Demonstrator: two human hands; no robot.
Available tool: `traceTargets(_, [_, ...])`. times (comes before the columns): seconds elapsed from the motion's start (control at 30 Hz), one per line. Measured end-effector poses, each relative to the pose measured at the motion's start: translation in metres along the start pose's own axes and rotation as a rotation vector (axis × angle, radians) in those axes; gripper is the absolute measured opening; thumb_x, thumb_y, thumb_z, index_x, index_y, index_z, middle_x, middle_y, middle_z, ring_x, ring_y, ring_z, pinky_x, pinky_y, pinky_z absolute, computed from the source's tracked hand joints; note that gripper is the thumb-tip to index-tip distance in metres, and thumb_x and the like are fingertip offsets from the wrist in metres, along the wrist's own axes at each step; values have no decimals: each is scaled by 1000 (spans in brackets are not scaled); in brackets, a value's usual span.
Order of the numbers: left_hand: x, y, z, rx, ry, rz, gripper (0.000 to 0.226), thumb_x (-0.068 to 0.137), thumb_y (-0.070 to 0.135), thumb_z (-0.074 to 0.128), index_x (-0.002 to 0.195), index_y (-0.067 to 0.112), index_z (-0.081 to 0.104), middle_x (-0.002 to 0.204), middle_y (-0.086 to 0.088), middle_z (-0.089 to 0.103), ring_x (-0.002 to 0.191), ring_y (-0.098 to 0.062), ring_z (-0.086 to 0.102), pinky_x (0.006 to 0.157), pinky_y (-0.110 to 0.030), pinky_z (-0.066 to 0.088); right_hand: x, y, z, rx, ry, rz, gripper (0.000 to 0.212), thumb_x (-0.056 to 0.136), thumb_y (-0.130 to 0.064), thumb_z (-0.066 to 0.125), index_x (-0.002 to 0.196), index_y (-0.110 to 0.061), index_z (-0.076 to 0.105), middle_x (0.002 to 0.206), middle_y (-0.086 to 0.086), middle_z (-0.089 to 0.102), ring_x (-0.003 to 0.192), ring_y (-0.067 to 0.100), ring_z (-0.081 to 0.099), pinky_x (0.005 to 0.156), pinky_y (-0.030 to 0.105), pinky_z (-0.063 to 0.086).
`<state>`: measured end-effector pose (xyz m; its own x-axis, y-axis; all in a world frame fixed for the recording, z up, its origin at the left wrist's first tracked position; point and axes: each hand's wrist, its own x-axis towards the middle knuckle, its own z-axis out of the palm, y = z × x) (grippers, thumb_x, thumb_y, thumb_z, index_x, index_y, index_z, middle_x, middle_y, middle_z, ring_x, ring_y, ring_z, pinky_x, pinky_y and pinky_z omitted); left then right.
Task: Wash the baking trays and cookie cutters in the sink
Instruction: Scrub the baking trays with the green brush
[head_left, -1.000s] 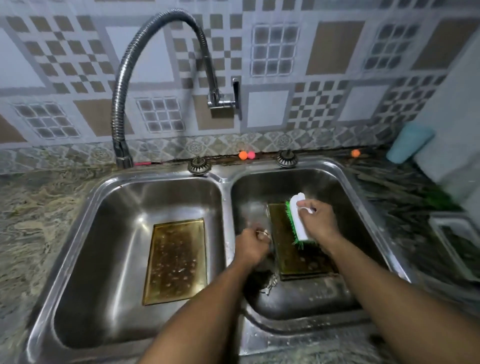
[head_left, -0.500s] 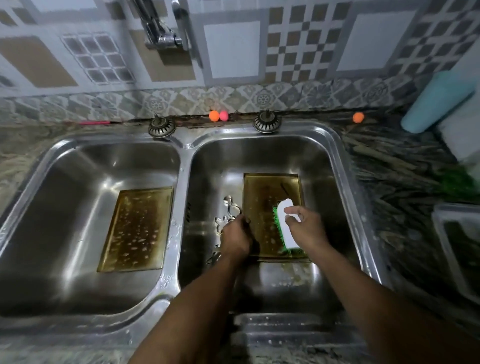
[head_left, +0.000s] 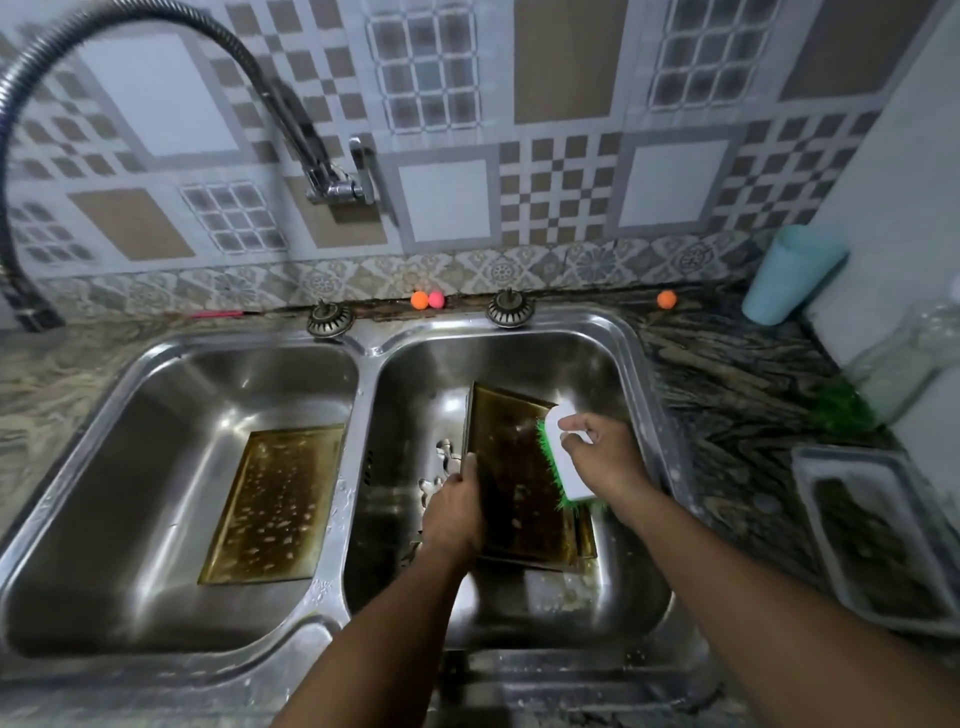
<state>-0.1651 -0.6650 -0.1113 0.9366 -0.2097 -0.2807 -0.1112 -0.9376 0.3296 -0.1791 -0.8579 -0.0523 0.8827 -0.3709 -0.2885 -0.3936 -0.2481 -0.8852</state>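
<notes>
Double sink (head_left: 358, 364), right basin | left hand (head_left: 454, 512) fingers gripping the baking tray (head_left: 511, 483) by its left edge | right hand (head_left: 605, 457) fingers clasping the scrub brush (head_left: 574, 480), green bristles pressing on that tray | cookie cutters (head_left: 447, 457) lying just left | second baking tray (head_left: 275, 504) lying in the left basin

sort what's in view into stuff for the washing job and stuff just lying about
In use: tray in right basin, held by left hand; scrub brush in right hand; tray in left basin; cookie cutters.
Lying about: teal cup; small balls; container on counter.
</notes>
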Motion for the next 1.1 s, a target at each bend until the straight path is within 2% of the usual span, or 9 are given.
traceTargets(0.13, [-2,0,19,-29,46,-81,38,98,11,51,135,21,45,126,-14,49,104,-32,64,89,-41,54,-1,14,1,-28,-16,19,22,95,-10,61,111,-16,72,131,3,63,104,10,52,84,22,39])
traceTargets(0.37, [0,-2,33,-44,16,-157,38,97,13,55,133,23,51,129,-12,50,110,-36,64,95,-44,53,-4,35,0,-106,-18,59,21,94,-14,62,111,-22,71,127,4,63,96,20,63,58,20,43])
traceTargets(0.5, [2,2,35,-57,33,-167,37,97,13,55,133,20,53,130,-13,51,114,-35,61,96,-44,52,-3,37,-1,-98,-35,61,21,95,-15,62,113,-20,70,129,6,61,98,22,61,61,21,43])
traceTargets(0.8, [1,7,38,-70,66,-150,32,97,16,56,128,24,56,124,-11,56,106,-34,64,90,-44,55,-3,41,-2,-118,-40,78,22,95,-16,62,114,-22,70,129,6,61,95,21,60,57,21,44])
traceTargets(0.97, [1,5,41,-135,50,-168,53,94,9,59,141,28,46,136,-11,48,118,-35,59,99,-46,50,-2,46,1,-115,-45,101,22,94,-17,63,114,-23,69,128,5,61,93,20,60,57,21,44])
traceTargets(1.1, [2,3,38,-196,22,-162,62,88,7,65,142,30,46,137,-12,47,120,-37,58,102,-47,49,-2,48,3,-126,-54,100,23,95,-17,63,116,-23,69,128,5,60,95,21,60,61,23,46])
